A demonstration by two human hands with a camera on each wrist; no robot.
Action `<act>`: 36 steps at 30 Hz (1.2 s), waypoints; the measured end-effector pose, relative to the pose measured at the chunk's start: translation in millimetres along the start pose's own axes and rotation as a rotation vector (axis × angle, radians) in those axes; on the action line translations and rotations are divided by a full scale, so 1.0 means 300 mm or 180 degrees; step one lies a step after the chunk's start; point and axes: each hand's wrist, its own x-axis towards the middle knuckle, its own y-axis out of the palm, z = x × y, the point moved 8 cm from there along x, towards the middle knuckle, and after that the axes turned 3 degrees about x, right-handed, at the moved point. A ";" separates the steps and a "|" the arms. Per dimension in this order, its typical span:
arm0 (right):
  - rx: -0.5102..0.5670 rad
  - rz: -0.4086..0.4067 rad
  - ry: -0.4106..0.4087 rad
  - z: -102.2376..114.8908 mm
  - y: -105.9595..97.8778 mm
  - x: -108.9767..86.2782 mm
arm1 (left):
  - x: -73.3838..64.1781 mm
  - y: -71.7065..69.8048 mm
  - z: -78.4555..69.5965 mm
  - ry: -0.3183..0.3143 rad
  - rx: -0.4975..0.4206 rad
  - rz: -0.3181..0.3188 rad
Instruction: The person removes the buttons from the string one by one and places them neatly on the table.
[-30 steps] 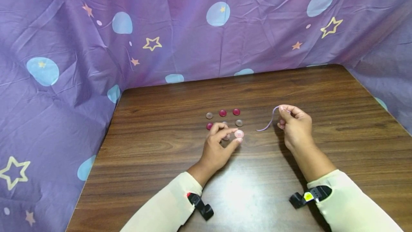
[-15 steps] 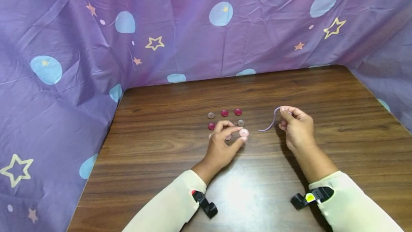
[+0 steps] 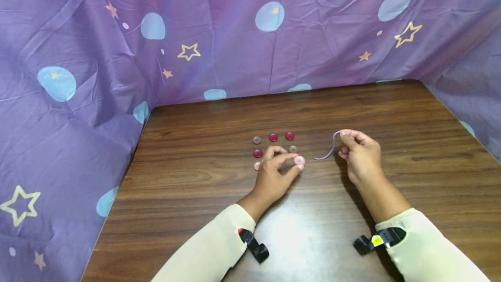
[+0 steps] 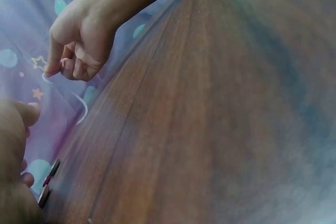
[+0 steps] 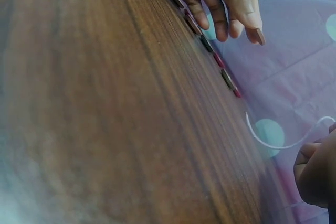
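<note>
In the head view my left hand (image 3: 272,175) pinches a pink four-hole button (image 3: 299,160) by its edges between thumb and index finger, its face toward the camera. The right wrist view shows that button (image 5: 261,36) edge-on, held above the tabletop. My right hand (image 3: 364,156) pinches a thin purple cord (image 3: 333,145) near its upper part; the free end hangs in a curve toward the left hand. A gap separates the cord's tip from the button. Other fingers of the left hand spread over some of the buttons behind it and hide them.
On the wooden table (image 3: 188,212) lie several loose buttons in rough rows: crimson ones (image 3: 273,137), grey-brown ones (image 3: 256,140) and a pink one (image 3: 256,166). A purple patterned curtain (image 3: 231,47) stands behind the table's far edge.
The left hand has shifted a little to the right with the pink button, closer to the cord. My right hand and the cord have stayed nearly still.
</note>
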 end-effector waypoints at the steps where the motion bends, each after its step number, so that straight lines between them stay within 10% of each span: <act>1: -0.0011 0.0000 0.0010 0.000 -0.001 -0.001 | 0.000 0.001 0.000 0.0003 0.0003 0.0001; 36: -0.0003 0.0123 0.0068 -0.011 0.001 0.005 | 0.009 0.032 -0.006 0.0104 0.0659 -0.0066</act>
